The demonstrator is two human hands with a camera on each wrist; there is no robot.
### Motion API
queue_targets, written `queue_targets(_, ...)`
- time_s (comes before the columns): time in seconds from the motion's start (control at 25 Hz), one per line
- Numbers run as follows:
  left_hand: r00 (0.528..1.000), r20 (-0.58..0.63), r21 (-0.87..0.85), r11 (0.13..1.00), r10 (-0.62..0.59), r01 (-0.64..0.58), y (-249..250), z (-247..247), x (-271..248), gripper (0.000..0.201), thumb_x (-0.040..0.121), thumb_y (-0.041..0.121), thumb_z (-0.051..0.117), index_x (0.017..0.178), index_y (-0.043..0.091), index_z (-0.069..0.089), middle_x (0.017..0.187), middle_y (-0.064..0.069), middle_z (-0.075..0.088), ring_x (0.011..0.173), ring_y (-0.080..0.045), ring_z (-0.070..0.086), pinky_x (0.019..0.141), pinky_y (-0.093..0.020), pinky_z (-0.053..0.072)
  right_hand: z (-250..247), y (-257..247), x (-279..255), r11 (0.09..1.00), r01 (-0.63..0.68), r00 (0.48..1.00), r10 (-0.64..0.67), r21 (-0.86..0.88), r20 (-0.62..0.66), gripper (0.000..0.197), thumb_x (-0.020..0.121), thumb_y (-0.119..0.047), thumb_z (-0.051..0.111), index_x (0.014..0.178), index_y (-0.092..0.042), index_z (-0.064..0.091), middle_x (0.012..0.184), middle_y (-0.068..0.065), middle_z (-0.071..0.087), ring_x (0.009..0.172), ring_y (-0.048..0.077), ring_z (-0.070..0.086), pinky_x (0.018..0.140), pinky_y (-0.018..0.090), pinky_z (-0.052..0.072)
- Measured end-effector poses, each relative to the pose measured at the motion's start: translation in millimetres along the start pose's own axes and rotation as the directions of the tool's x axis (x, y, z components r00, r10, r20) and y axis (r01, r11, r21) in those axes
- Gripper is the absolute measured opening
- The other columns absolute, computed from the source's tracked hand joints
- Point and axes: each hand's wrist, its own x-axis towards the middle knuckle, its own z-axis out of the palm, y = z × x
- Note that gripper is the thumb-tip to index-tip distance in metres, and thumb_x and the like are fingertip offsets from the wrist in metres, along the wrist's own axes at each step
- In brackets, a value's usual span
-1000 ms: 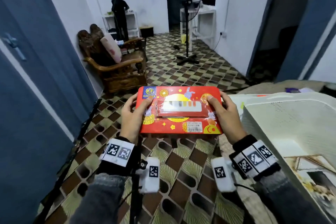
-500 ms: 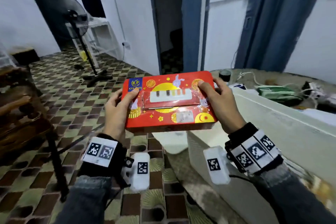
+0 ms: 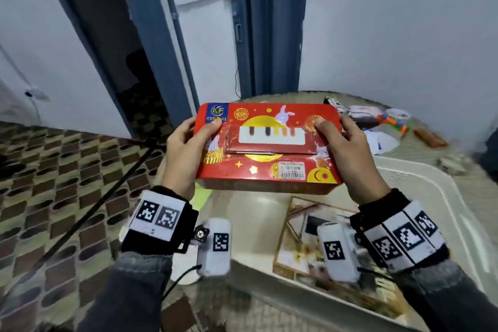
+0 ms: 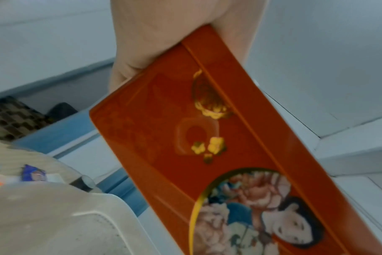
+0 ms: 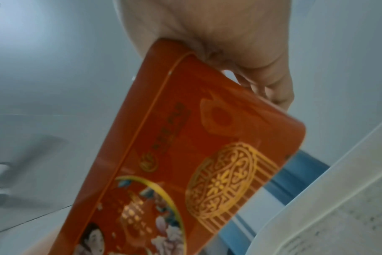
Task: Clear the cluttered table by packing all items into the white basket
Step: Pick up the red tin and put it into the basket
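Both hands hold a flat red tin box level in the air, its printed lid facing up. My left hand grips its left end, thumb on top. My right hand grips the right end the same way. The box hangs over the left part of the white basket, which stands on the table. Its red underside with a gold pattern and a picture fills the left wrist view, and the same underside shows in the right wrist view beside the basket wall.
A picture frame lies inside the basket. Behind the basket the table holds a white bag, an orange and green item and other small clutter. A tiled floor and blue door frames lie to the left.
I have turned to the right with the box in both hands. The box has moved from over the floor to above the basket. Both grips are unchanged.
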Motion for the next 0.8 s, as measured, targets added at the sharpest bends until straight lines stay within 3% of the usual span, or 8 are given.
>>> queue_targets(0.16, 0.986, 0.169, 0.096, 0.995, 0.012, -0.029, -10, 60, 34, 0.030, 0.087, 0.022, 0.066, 0.115, 0.013, 0.060, 0.103, -0.006, 0.070, 0.080, -0.015, 0.069, 0.070, -0.026, 0.057, -42, 9, 35, 0.998, -0.024, 0.992, 0.016, -0.065, -0.122, 0.033, 0.091, -0.037, 0.057, 0.120, -0.022, 0.053, 0.102, 0.004, 0.071, 0.075, 0.018, 0.071, 0.072, 0.036, 0.056)
queue_targets(0.28, 0.957, 0.288, 0.222, 0.975, -0.047, -0.019, -31, 91, 46, 0.040, 0.088, 0.032, 0.065, 0.124, 0.019, 0.053, 0.105, 0.000, 0.069, 0.084, -0.012, 0.069, 0.072, -0.025, 0.057, -71, 25, 47, 0.993, -0.090, 0.974, 0.071, -0.080, -0.216, 0.032, 0.089, -0.038, 0.061, 0.112, -0.020, 0.047, 0.098, 0.005, 0.070, 0.073, 0.019, 0.069, 0.074, 0.038, 0.056)
queue_targets(0.36, 0.927, 0.349, 0.293, 0.956, -0.136, 0.030, -52, 104, 49, 0.047, 0.084, 0.035, 0.069, 0.125, 0.021, 0.050, 0.106, 0.001, 0.068, 0.084, -0.012, 0.069, 0.070, -0.024, 0.056, -92, 36, 47, 0.984, -0.141, 0.959, 0.107, -0.113, -0.262, 0.031, 0.090, -0.037, 0.062, 0.107, -0.019, 0.045, 0.095, 0.006, 0.069, 0.069, 0.017, 0.069, 0.068, 0.036, 0.056)
queue_targets(0.48, 0.871, 0.415, 0.359, 0.927, -0.262, 0.107, -86, 117, 47, 0.047, 0.084, 0.029, 0.070, 0.123, 0.017, 0.049, 0.102, 0.000, 0.067, 0.076, -0.008, 0.066, 0.059, -0.018, 0.052, -117, 54, 37, 0.942, -0.247, 0.949, 0.189, -0.226, -0.252, 0.029, 0.092, -0.034, 0.059, 0.105, -0.015, 0.043, 0.088, 0.004, 0.067, 0.057, 0.006, 0.066, 0.052, 0.021, 0.052)
queue_targets(0.56, 0.845, 0.439, 0.370, 0.918, -0.306, 0.140, -111, 123, 45, 0.046, 0.086, 0.022, 0.067, 0.124, 0.011, 0.045, 0.105, -0.004, 0.065, 0.078, -0.009, 0.064, 0.063, -0.020, 0.052, -130, 67, 28, 0.907, -0.322, 0.939, 0.269, -0.270, -0.215, 0.029, 0.091, -0.027, 0.062, 0.108, -0.014, 0.043, 0.087, 0.003, 0.065, 0.058, 0.005, 0.064, 0.049, 0.016, 0.049)
queue_targets(0.68, 0.789, 0.471, 0.439, 0.881, -0.394, 0.178, -149, 129, 38, 0.047, 0.088, 0.022, 0.066, 0.123, 0.008, 0.039, 0.110, -0.008, 0.062, 0.087, -0.016, 0.063, 0.073, -0.028, 0.051, -146, 82, 16, 0.823, -0.422, 0.905, 0.410, -0.379, -0.118, 0.040, 0.084, -0.009, 0.070, 0.112, -0.017, 0.042, 0.096, -0.003, 0.061, 0.077, 0.004, 0.059, 0.058, 0.012, 0.049)
queue_targets(0.8, 0.720, 0.502, 0.537, 0.825, -0.479, 0.176, -180, 129, 33, 0.044, 0.088, 0.021, 0.065, 0.117, 0.009, 0.034, 0.109, -0.008, 0.059, 0.082, -0.012, 0.061, 0.064, -0.023, 0.049, -154, 93, 12, 0.747, -0.473, 0.868, 0.486, -0.468, -0.101, 0.039, 0.078, 0.003, 0.072, 0.102, -0.018, 0.048, 0.099, 0.002, 0.064, 0.079, 0.005, 0.060, 0.066, 0.013, 0.052)
